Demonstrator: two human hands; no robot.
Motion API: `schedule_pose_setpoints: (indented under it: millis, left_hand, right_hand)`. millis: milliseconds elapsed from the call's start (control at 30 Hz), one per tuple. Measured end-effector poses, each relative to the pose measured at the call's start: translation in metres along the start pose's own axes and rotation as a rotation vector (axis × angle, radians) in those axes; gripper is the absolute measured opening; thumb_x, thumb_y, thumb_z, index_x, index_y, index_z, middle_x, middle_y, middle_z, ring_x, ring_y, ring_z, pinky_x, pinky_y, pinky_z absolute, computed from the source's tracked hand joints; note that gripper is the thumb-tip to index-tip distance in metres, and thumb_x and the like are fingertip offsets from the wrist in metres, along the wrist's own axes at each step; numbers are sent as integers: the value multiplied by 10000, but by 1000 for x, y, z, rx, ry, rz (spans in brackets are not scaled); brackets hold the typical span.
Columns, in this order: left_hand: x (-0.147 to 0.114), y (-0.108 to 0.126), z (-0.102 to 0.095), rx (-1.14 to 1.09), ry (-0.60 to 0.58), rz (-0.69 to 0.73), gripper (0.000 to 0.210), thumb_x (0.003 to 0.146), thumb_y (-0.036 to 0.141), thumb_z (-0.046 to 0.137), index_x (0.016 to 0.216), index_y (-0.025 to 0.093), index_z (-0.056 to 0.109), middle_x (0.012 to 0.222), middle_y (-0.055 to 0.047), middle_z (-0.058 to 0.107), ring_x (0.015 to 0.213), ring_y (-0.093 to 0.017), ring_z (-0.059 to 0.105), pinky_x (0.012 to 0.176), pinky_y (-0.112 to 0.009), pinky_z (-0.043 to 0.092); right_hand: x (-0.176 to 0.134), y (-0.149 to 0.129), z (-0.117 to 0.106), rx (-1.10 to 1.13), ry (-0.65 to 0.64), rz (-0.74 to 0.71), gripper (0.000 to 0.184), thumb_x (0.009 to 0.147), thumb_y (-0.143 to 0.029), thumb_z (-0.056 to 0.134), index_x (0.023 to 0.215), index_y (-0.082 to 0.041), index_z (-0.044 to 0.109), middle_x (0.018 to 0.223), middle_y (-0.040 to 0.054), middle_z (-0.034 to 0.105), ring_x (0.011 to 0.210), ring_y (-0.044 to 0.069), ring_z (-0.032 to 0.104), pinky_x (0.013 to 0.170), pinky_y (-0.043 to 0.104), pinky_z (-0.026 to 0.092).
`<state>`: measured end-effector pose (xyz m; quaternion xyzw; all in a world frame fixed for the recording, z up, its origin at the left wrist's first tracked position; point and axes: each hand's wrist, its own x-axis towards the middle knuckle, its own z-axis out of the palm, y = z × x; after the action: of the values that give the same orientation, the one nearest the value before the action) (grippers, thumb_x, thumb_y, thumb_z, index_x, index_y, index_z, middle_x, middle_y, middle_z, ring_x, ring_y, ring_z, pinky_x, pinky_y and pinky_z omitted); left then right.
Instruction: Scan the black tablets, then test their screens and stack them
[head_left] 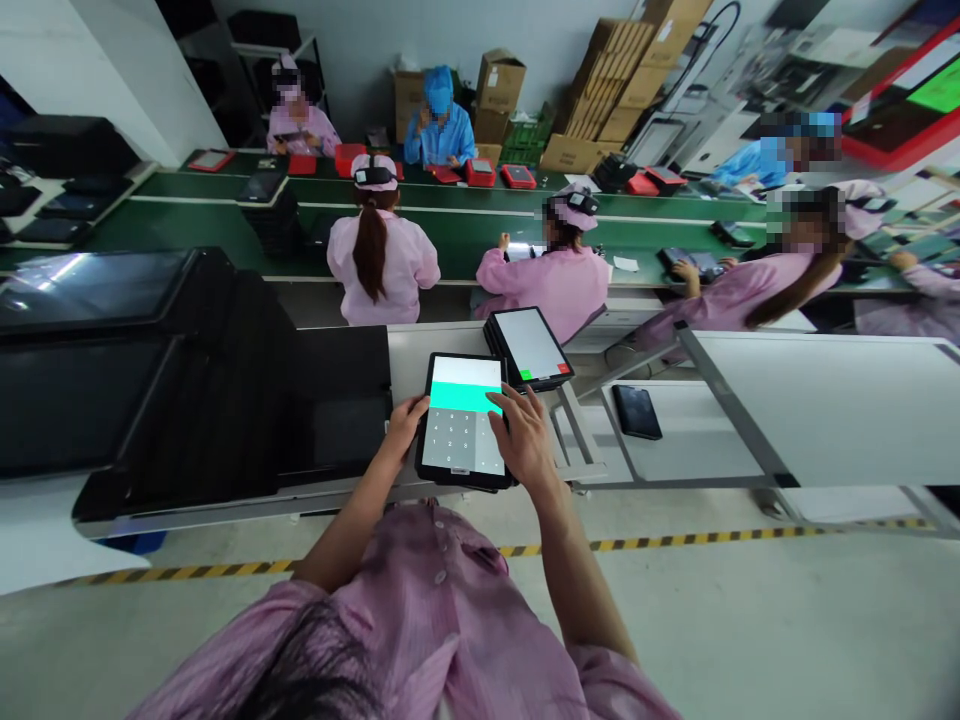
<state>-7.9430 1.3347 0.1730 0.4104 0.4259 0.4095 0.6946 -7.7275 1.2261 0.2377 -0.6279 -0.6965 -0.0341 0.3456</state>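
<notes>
My left hand: it (405,425) is closed at the left edge of the tablet (448,440), the thumb near the screen border.
My right hand: it (525,435) is half open, with bent and spread fingers over the right side of the screen; if a fingertip touches the glass, I cannot tell.
Tablet: it is in front of my body, at the near bench (409,345); if the bench carries its weight, I cannot tell. Its screen shows a white band, a turquoise band and a grey number keypad.
White-screen tablet: this one (529,340) lies just beyond my right hand, tilted in my view, with a green and a red patch at its lower corners.
At my left: large black panels (82,400) are on the near bench.
At my right: a small dark device (636,412) lies on a pale shelf (697,440).
Ahead: people in pink and blue clothes work at a long green bench (457,230).
</notes>
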Motion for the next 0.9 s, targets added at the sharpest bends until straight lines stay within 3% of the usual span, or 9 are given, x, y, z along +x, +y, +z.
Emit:
schedule_pose_setpoints:
  millis: [100,267,367,600,800,900]
  left_hand:
    - [1,-1,-1,27,13,13,525,793,622,858,1091,190,829,1048,-81,854,980,-274,763,888,-339,550]
    - [0,-1,-2,22,-13,-20,492,805,562,854,1132,195,826,1064,-88,860,991,-288,773,876,-348,565]
    - [-1,-1,-1,35,-6,-2,459,801,525,863,1116,193,829,1089,-95,862,987,-286,777,862,-344,573]
    - [0,-3,1,87,19,52,474,779,499,875,1123,179,815,1119,-112,852,1027,-285,774,930,-359,575]
    - [-2,0,1,111,19,60,500,720,479,928,1109,186,810,1131,-124,846,1048,-308,766,912,-370,572]
    - [-3,-1,0,68,14,27,484,779,528,876,1118,190,812,1100,-111,847,1045,-313,766,911,-375,567]
  right_hand:
    - [3,-2,1,31,-38,-19,359,1167,-391,471,1409,-237,687,1366,106,802,1509,297,621,1367,670,330]
    - [2,-2,-4,-24,40,33,339,1173,-375,467,1327,-219,726,1297,122,825,1438,305,681,1344,680,361]
    - [0,-14,-2,-1,24,-20,321,1165,-368,504,1358,-218,713,1313,121,822,1438,309,682,1333,672,393]
    - [-3,-48,7,78,-201,-172,375,1157,-359,531,1503,-262,640,1378,73,802,1583,302,543,1382,671,336]
    - [-9,-26,2,1,100,41,345,1161,-328,494,1434,-238,683,1345,115,809,1466,306,656,1322,650,420]
    - [-7,-17,5,-35,129,86,333,1159,-340,494,1387,-227,708,1313,127,819,1443,314,671,1321,663,403]
